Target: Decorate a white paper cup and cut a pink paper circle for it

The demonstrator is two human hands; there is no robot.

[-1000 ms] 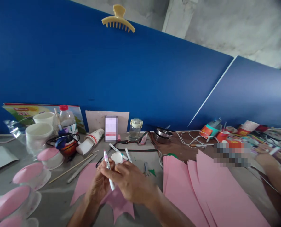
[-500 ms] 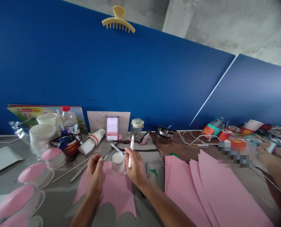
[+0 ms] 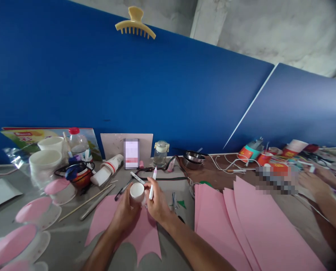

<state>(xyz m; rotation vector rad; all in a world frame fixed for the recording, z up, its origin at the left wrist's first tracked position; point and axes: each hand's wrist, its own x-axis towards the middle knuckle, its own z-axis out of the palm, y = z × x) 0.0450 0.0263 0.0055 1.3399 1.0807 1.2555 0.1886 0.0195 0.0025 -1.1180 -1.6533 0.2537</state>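
Observation:
A small white paper cup point(image 3: 136, 191) is held in my left hand point(image 3: 126, 206), fingers curled round its side, with a round end tilted up towards me. My right hand point(image 3: 156, 199) grips a white marker point(image 3: 153, 183), its pink end pointing up, and the fingers come close to the cup's right side. Below both hands lies a pink sheet of paper point(image 3: 145, 239) with scalloped cut edges. Behind the cup a second white marker point(image 3: 137, 177) rests on the table.
Pink-topped paper cups point(image 3: 34, 210) line the left side near a wooden stick point(image 3: 86, 201). A phone point(image 3: 132, 153) leans at the back beside a glass jar point(image 3: 161, 154). Pink sheets point(image 3: 258, 226) lie at right. Farther right, another person's hands point(image 3: 312, 180) are at work.
My left hand has moved right and taken hold of the cup, which stood on the pink paper. The cup is now lifted and turned. The view has shifted slightly.

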